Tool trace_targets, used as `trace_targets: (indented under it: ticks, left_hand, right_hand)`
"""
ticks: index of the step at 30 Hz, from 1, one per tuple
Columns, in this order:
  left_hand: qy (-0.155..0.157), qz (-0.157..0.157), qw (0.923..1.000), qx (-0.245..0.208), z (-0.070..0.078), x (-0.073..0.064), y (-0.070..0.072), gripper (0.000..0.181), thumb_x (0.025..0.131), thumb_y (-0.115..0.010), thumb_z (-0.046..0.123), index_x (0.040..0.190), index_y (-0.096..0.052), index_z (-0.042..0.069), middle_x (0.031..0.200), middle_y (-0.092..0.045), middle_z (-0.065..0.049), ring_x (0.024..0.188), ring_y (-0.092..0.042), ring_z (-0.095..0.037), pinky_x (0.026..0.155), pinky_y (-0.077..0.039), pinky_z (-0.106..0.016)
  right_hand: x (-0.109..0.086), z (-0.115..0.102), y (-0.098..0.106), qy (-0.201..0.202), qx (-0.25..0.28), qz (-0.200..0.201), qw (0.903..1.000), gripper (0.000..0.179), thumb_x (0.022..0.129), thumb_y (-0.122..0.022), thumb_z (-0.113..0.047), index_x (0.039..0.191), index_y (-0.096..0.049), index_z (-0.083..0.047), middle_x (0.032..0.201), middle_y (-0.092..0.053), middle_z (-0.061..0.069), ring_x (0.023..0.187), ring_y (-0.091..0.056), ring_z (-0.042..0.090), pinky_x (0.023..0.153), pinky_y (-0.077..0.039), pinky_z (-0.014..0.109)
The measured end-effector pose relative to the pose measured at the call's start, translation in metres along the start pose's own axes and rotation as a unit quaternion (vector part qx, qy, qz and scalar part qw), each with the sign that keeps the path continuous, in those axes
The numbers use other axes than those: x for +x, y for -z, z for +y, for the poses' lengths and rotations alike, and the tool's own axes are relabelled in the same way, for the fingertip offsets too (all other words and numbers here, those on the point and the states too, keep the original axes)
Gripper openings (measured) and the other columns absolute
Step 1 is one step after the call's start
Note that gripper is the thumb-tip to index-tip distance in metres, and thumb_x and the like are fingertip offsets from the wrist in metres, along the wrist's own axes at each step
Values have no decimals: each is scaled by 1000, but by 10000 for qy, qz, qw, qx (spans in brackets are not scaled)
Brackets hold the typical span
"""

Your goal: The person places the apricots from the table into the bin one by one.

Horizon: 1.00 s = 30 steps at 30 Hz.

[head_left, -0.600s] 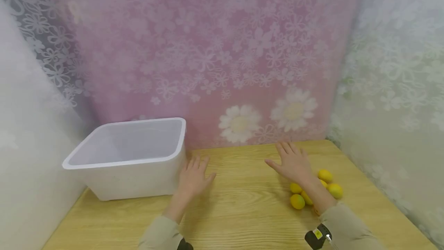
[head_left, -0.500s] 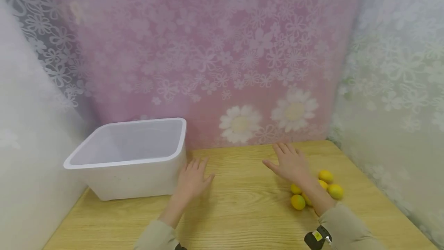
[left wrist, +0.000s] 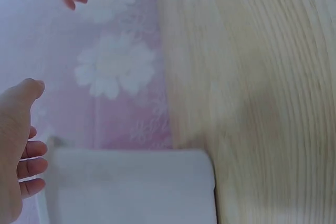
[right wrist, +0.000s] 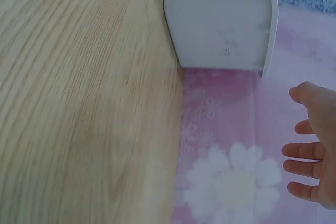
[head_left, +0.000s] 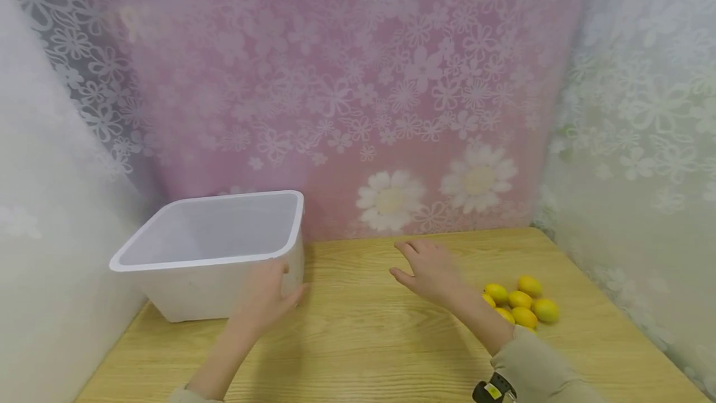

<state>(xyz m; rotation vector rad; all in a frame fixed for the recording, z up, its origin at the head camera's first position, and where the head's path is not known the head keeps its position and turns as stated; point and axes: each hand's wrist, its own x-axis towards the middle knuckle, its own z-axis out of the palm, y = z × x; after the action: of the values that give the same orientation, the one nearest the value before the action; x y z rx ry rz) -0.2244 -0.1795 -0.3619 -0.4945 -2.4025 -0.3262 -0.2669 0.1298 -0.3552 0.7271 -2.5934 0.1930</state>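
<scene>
A white plastic tub [head_left: 207, 291] stands at the table's left, its open top facing up. My left hand [head_left: 265, 297] is in front of its right front corner, fingertips close to the rim in the head view. In the left wrist view the fingers [left wrist: 32, 167] are slightly bent beside the tub's edge and hold nothing. Over the middle of the table hovers my right hand [head_left: 433, 272], palm toward the left, thumb and fingers [right wrist: 303, 150] spread with nothing between them. Several yellow lemons [head_left: 520, 300] lie in a group to the right, partly behind the right forearm.
The wooden table [head_left: 358, 341] meets a pink flowered backdrop [head_left: 335, 111] at the back. Pale flowered panels rise at the left and right sides. A black device [head_left: 492, 387] is strapped at the right sleeve.
Both hands have moved left. The left hand has gone from beside the tub to in front of its corner. The right hand has drawn away from the lemons, uncovering more of them.
</scene>
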Motion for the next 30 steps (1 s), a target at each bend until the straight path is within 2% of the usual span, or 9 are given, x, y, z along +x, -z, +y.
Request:
trace_targets:
  ticks: [2,7,11,15,19,22,25,30]
  left_hand:
    - [-103,325,9994,79,-12,-5,10,43,70,-79,28,89,-58,-5,78,-58,-14,72,-54,-31,64,-46,-39]
    - [-214,849,9945,572,-45,-16,37,49,65,-78,31,91,-57,-5,82,-59,-17,74,-53,-36,65,-44,-43]
    - [-96,819,9924,911,-73,-22,58,56,64,-76,34,98,-58,-8,90,-61,-23,79,-55,-42,67,-45,-49]
    - [208,675,9909,1143,-100,-29,74,59,65,-76,34,102,-57,-9,94,-60,-28,83,-56,-46,68,-45,-55]
    - [681,554,9890,1188,-127,-38,84,58,70,-75,34,103,-55,-10,96,-57,-31,87,-53,-49,69,-41,-58]
    - [1063,313,9854,1294,-145,-43,92,57,75,-71,34,104,-54,-11,97,-54,-34,85,-51,-52,66,-40,-59]
    - [1397,-96,9813,1318,-159,-48,100,54,80,-66,33,107,-52,-12,101,-51,-36,86,-50,-54,65,-40,-60]
    - [1594,-509,9790,1163,-177,-52,106,52,82,-62,30,110,-50,-12,103,-47,-38,87,-49,-55,66,-40,-61]
  right_hand:
    - [5,-10,1,137,34,7,9999,52,88,-61,-43,126,-56,-9,117,-60,9,108,-56,31,88,-46,50]
    - [18,-35,5,471,105,-53,9988,56,88,-59,-47,129,-54,-10,118,-59,8,110,-55,29,92,-43,49]
    - [30,-50,6,633,196,-222,9976,58,89,-58,-48,132,-51,-10,120,-57,8,111,-53,28,96,-40,49]
    - [42,-65,9,691,218,-370,9967,57,89,-57,-47,133,-50,-10,124,-56,8,115,-51,27,98,-39,48]
    - [53,-77,10,832,179,-472,9953,56,90,-56,-46,133,-49,-11,125,-55,7,119,-48,26,101,-36,47]
    - [61,-85,10,940,200,-445,9944,54,91,-55,-45,133,-50,-13,126,-55,6,119,-48,26,101,-36,46]
    - [68,-93,10,988,216,-452,9939,52,91,-55,-45,133,-50,-15,126,-55,4,120,-48,24,100,-37,45]
    - [79,-108,6,987,190,-526,9935,51,91,-53,-47,133,-50,-17,127,-54,2,121,-47,22,98,-38,42]
